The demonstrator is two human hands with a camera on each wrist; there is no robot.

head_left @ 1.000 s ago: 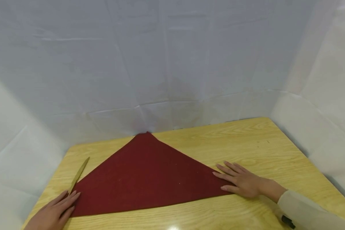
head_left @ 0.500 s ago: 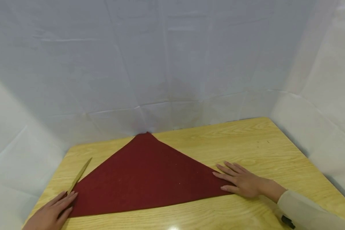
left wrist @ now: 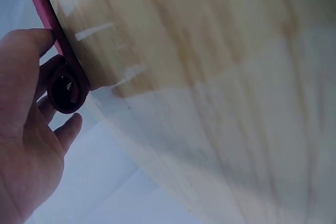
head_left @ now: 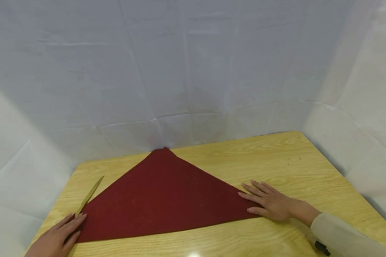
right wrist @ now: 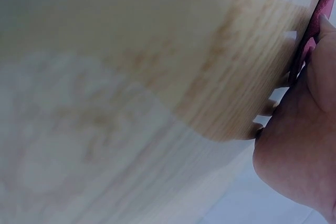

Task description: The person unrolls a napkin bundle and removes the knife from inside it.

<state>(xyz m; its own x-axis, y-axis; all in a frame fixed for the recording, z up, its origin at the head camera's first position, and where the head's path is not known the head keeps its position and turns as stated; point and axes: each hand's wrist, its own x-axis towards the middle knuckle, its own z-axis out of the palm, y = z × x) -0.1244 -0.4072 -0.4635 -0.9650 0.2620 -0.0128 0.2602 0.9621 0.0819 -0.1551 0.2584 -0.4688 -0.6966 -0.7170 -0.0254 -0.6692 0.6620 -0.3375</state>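
Note:
A dark red cloth (head_left: pixel 154 200), folded into a triangle, lies on the table with its long edge toward me. My left hand (head_left: pixel 56 237) is at its left corner. There the left wrist view shows the cloth end rolled into a small tube (left wrist: pixel 82 74), with thumb and fingers bent round it. A thin, pointed, yellowish-tan strip (head_left: pixel 90 194) runs out from beneath that hand along the cloth's left edge; its kind is unclear. My right hand (head_left: pixel 273 203) rests on the right corner, fingers spread and straight. In the right wrist view most of the cloth is hidden behind that hand.
The pale wooden table (head_left: pixel 263 160) has rounded far corners. White sheeting (head_left: pixel 193 71) hangs behind it and along both sides. A small black object (head_left: pixel 322 248) shows by the right sleeve (head_left: pixel 347 235) near the bottom edge.
The left hand has shifted slightly left, and the tip of the tan strip has swung a little to the right. The right hand and most of the cloth stay put.

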